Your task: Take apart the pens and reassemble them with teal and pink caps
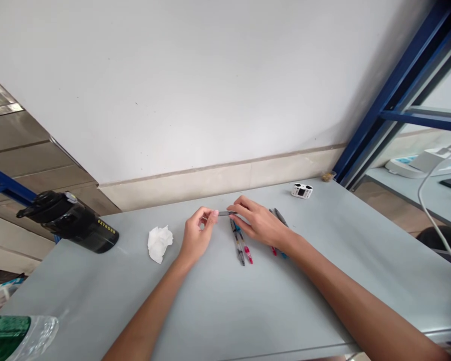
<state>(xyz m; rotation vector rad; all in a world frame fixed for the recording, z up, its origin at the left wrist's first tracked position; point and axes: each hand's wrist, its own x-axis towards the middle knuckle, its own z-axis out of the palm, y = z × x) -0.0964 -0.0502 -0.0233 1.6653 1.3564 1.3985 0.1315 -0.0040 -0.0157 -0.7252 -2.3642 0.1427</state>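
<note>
A slim grey pen piece [224, 213] lies level between my two hands, above the grey table. My left hand [199, 228] pinches its left end between thumb and fingertips. At the other end, the fingers of my right hand [258, 218] are closed on its dark tip. Just below, two clear-barrelled pens lie side by side: one with a grey end [241, 256], the other with a red end [248, 254]. More pens, with a grey one [280, 217] among them, lie partly hidden under my right hand and wrist.
A crumpled white tissue [160, 243] lies left of my left hand. Farther left stands a black bottle [75, 223], with a clear green-labelled bottle [18, 337] at the near left corner. A small white device [301, 191] and a little tub [328, 176] sit near the wall.
</note>
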